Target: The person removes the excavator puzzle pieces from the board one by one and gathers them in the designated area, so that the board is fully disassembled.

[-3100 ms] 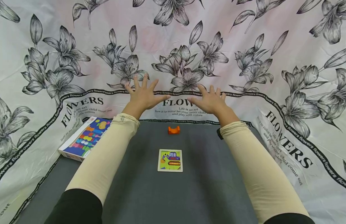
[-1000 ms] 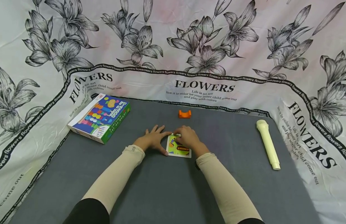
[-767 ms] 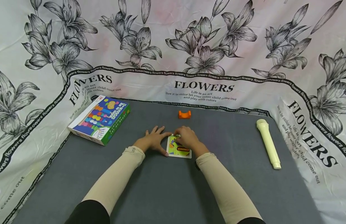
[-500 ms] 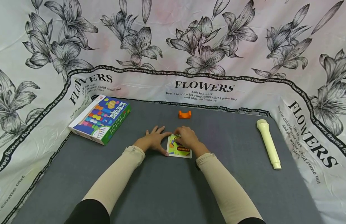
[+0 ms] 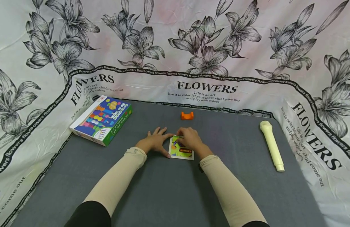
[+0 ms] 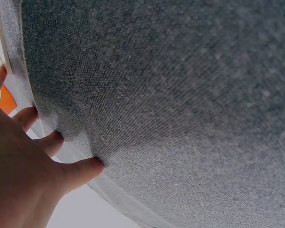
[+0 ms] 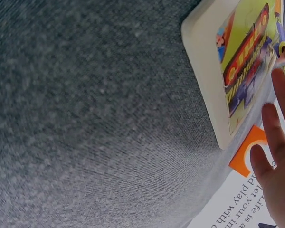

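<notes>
In the head view, we see a small picture puzzle lying flat near the middle of the grey counter, its pale border round a lime-green scene with a red digger track. The left hand lies spread just left of it, its grip open, with thumb and forefinger touching the puzzle's left side near the two corners. The right hand reaches over the upper right part with bent fingers, hiding some of the picture. Beyond the hands we find a notched orange block; a blue and green box lies at the far left and a pale yellow stick at the far right. Behind the counter hangs a flower-printed cloth.

From the left wrist, we see the left hand's fingers spread, the forefinger meeting the puzzle's edge at the upper left, with the orange block beyond.

From the right wrist, we look along the puzzle's border to the right hand: one fingertip is at the picture, the other visible fingers loosely extended. We cannot tell whether its grip pinches a piece.
</notes>
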{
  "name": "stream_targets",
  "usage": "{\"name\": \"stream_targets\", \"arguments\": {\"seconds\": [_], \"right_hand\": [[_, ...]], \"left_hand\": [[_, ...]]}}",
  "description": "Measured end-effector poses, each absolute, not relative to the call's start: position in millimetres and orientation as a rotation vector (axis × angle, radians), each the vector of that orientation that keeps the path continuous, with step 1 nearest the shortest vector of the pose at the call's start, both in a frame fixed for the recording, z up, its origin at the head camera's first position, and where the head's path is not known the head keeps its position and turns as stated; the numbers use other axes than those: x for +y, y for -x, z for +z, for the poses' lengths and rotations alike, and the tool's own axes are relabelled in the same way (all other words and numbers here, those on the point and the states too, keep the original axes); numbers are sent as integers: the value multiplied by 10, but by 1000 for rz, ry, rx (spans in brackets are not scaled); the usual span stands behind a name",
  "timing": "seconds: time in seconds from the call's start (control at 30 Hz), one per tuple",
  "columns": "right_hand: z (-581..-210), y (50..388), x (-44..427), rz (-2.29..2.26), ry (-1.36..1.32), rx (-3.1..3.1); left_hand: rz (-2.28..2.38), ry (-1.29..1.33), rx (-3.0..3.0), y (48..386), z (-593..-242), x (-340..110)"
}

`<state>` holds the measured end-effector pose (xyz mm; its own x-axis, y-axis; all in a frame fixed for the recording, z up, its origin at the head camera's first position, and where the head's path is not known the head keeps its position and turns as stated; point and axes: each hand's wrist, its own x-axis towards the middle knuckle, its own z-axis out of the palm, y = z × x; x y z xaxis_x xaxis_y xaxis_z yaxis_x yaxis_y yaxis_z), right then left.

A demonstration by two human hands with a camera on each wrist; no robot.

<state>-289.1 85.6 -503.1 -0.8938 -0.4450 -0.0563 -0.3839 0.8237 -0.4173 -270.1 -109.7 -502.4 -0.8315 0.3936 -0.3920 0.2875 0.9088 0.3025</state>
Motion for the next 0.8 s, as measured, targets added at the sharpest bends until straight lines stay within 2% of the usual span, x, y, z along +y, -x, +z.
{"name": "stream_targets", "arguments": {"seconds": [0.53, 0.8], "right_hand": [[-4992, 2870, 933, -891, 525, 2715], [-4942, 2956, 1148, -1017, 433, 2679]], "left_hand": [[301, -500, 2604, 2689, -5016, -1065], [335, -497, 2603, 2676, -4970, -1088]]}}
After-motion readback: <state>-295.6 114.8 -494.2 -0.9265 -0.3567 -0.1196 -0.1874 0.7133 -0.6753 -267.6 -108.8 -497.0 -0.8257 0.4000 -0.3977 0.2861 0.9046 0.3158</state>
